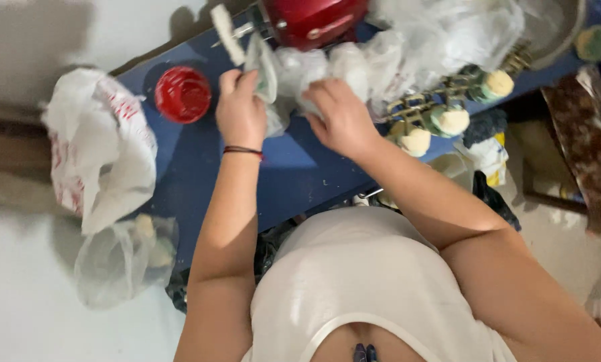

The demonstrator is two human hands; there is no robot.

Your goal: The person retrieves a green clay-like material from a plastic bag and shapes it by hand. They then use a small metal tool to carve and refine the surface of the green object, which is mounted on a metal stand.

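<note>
Beside the red round container (pixel 182 94) on the blue surface (pixel 294 167), the left hand (pixel 240 114) is pinched shut on a pale, greenish folded piece (pixel 263 67) of soft material; what exactly it is I cannot tell through the blur. Further from the red container, the right hand (pixel 341 117) is curled closed on a bunch of clear plastic wrap (pixel 314 67). Beyond both hands from the container sits a dark red machine housing (pixel 314 20). A row of cream and green yarn pompoms (pixel 451 121) lies past the right hand. On the container's other side, a white plastic bag with red print (pixel 99 147) hangs over the surface's edge, with a clear bag (pixel 123 258) below it.
</note>
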